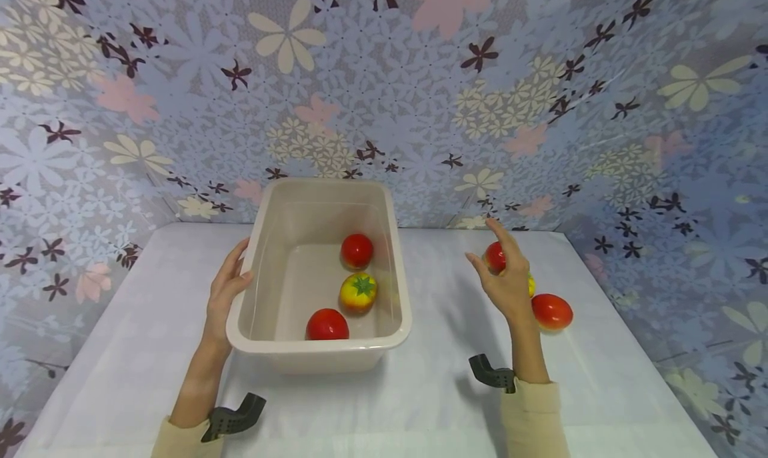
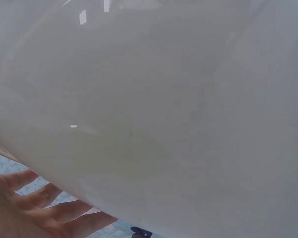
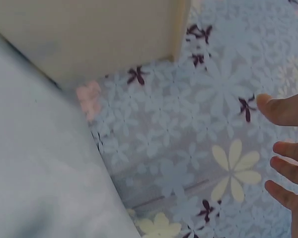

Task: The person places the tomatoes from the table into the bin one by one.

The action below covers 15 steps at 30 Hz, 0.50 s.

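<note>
A beige plastic bin (image 1: 319,345) stands on the table. My left hand (image 1: 227,291) holds its left rim, thumb at the edge and fingers along the outside. In the left wrist view, the bin's pale wall (image 2: 149,114) fills most of the picture beside those fingers (image 2: 35,198). Inside the bin lie a red tomato (image 1: 357,251), a yellow tomato (image 1: 358,293) with a green star-shaped top, and another red tomato (image 1: 327,325). My right hand (image 1: 506,278), thumb and fingers spread, holds nothing. It partly covers a red tomato (image 1: 495,257) and a yellow one (image 1: 531,285).
Just right of my right wrist, a longer red tomato (image 1: 552,312) lies on the white-covered table (image 1: 444,391). Flower-patterned cloth (image 1: 420,125) rises behind the table and at both sides. A dark mount (image 1: 233,418) sits on each wrist.
</note>
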Motion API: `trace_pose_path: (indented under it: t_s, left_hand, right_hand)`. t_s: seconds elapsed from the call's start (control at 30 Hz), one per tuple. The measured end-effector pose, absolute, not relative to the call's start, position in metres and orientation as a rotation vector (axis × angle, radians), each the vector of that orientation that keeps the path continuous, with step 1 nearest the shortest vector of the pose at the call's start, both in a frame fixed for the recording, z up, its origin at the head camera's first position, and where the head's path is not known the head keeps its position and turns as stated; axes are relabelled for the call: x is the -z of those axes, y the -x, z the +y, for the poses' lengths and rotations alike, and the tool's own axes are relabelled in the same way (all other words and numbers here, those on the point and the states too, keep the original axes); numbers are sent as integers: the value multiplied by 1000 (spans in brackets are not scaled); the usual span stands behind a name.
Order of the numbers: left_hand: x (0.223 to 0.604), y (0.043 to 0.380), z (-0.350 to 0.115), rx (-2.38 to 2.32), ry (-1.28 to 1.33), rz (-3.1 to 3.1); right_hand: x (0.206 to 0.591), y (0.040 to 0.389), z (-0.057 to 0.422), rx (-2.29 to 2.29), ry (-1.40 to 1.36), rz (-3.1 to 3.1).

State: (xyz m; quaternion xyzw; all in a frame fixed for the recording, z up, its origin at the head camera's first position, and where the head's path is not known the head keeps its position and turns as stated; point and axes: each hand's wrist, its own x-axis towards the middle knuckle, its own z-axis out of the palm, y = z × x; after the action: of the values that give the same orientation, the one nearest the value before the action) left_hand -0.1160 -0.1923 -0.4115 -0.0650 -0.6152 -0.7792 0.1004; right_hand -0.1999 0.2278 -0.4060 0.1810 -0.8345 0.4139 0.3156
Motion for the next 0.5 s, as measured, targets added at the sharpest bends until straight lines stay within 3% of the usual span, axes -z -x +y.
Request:
trace_pose_path:
  t_s: [0.5]
  left_hand:
    - [412,115,-193,2308,197,-1806]
  right_hand:
    - [411,203,250,-1030,-375,-2294]
